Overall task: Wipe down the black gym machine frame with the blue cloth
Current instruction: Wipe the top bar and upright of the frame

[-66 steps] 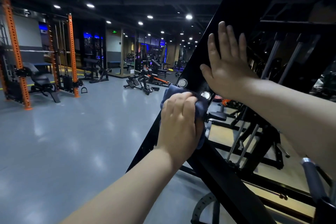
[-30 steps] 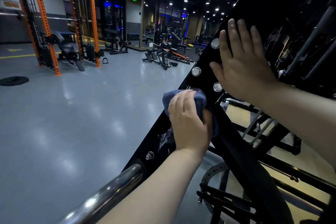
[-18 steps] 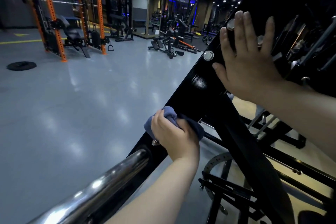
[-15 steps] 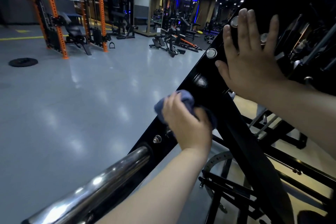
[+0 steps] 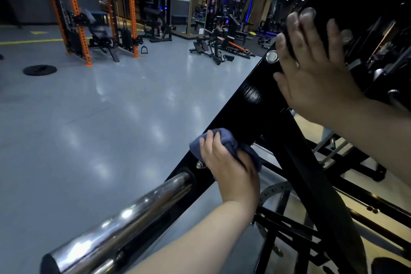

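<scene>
The black gym machine frame (image 5: 251, 100) slants from lower left to upper right across the view. My left hand (image 5: 231, 171) grips the bunched blue cloth (image 5: 224, 140) and presses it against the lower part of the sloping beam, just above a small bolt. My right hand (image 5: 311, 73) lies flat with straight fingers on the upper part of the frame, beside a round silver bolt head (image 5: 272, 56). Most of the cloth is hidden under my left hand.
A chrome bar (image 5: 124, 213) sticks out of the frame toward me at lower left. Black crossbars and a perforated arc plate (image 5: 273, 191) sit below the beam. Orange racks (image 5: 75, 13), benches (image 5: 213, 49) and a weight plate (image 5: 40, 70) stand on the grey floor.
My left hand has wiped the cloth up and down the beam; since half a second ago it has slid back down toward the chrome bar. My right hand stays pressed flat higher up.
</scene>
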Demonstrator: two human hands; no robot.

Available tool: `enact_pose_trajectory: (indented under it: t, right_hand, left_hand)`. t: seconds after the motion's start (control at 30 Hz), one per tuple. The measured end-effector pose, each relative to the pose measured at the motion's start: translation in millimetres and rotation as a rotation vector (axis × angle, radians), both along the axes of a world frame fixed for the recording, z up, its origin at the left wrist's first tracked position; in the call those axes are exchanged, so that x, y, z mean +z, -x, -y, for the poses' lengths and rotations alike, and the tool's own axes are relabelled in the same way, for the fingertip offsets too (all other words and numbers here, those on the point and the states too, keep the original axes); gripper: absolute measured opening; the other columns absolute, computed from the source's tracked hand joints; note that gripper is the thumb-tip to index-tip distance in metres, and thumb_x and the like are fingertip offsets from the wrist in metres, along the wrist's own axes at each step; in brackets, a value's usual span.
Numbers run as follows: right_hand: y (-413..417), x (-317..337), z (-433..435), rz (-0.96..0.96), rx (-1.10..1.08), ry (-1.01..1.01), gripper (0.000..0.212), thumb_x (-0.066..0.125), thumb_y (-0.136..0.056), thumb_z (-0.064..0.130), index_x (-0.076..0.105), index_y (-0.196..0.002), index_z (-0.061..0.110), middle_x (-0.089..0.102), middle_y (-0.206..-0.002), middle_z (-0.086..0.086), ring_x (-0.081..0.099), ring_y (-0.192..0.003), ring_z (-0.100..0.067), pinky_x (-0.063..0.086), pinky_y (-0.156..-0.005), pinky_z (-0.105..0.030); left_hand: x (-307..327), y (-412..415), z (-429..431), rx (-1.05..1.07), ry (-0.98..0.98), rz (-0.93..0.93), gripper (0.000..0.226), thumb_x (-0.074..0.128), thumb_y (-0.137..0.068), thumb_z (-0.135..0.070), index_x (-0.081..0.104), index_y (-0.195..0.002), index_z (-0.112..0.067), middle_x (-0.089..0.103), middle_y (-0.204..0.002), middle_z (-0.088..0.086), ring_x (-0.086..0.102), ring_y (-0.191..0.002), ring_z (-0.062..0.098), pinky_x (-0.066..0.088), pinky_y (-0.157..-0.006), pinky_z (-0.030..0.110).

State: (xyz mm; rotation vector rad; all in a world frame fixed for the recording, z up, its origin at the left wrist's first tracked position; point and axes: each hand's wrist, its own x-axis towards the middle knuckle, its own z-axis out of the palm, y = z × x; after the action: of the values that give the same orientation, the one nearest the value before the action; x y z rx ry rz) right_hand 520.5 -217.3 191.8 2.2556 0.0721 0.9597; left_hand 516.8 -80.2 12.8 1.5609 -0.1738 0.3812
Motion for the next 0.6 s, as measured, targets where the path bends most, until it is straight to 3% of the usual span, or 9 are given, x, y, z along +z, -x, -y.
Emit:
enact_pose_trajectory:
  t: [0.07,0.23,0.33,0.47,0.6]
  right_hand:
    - [0,-3,-1,-0.007,0.038,0.007,0.067,0.027,-0.106,0.036,0.018,-0.157,-0.005,0.002,-0.169,-0.022,0.009,-0.156,-0.037,0.005,-0.126,-0.056]
    - [-3,-2,-3,-0.031,0.029,0.026,0.067,0.027,-0.105,0.038,0.016,-0.159,0.000,0.004,-0.168,-0.024,0.011,-0.156,-0.038,0.007,-0.126,-0.054]
    - [-2,-3,-2,-0.027,0.040,0.036,0.066,0.027,-0.105,0.037,0.017,-0.160,0.002,0.010,-0.167,-0.024,0.012,-0.155,-0.039,0.008,-0.125,-0.056]
    - [-5,-3,-2,-0.028,0.028,0.014,0.066,0.024,-0.106,0.037,0.014,-0.160,0.001,0.010,-0.167,-0.025,0.009,-0.156,-0.040,0.006,-0.125,-0.058]
    - [-4,-8,-3,-0.037,0.022,0.008,0.066,0.023,-0.106,0.037,0.013,-0.160,0.000,0.010,-0.167,-0.025,0.008,-0.156,-0.040,0.006,-0.125,-0.057]
  left_hand:
    - [28,-13,4,-0.063,0.008,0.101,0.053,0.042,-0.084,-0.020,0.051,-0.129,0.006,0.046,-0.143,0.021,0.030,-0.142,0.041,0.021,-0.118,0.044]
    - [60,-39,6,-0.132,-0.048,0.323,0.061,0.044,-0.087,-0.027,0.047,-0.143,-0.004,0.039,-0.155,0.011,0.017,-0.153,0.027,0.010,-0.126,0.034]
    - [28,-27,6,-0.095,-0.038,0.255,0.061,0.041,-0.089,-0.027,0.041,-0.146,-0.004,0.033,-0.158,0.010,0.013,-0.154,0.026,0.008,-0.126,0.033]
    - [-27,0,1,0.055,0.039,0.018,0.054,0.041,-0.092,-0.016,0.035,-0.146,-0.009,0.028,-0.159,0.004,0.012,-0.154,0.023,0.009,-0.124,0.042]
    - [-37,16,-1,-0.010,0.029,0.022,0.053,0.039,-0.090,-0.007,0.039,-0.142,-0.011,0.027,-0.158,0.000,0.006,-0.155,0.017,-0.001,-0.124,0.024]
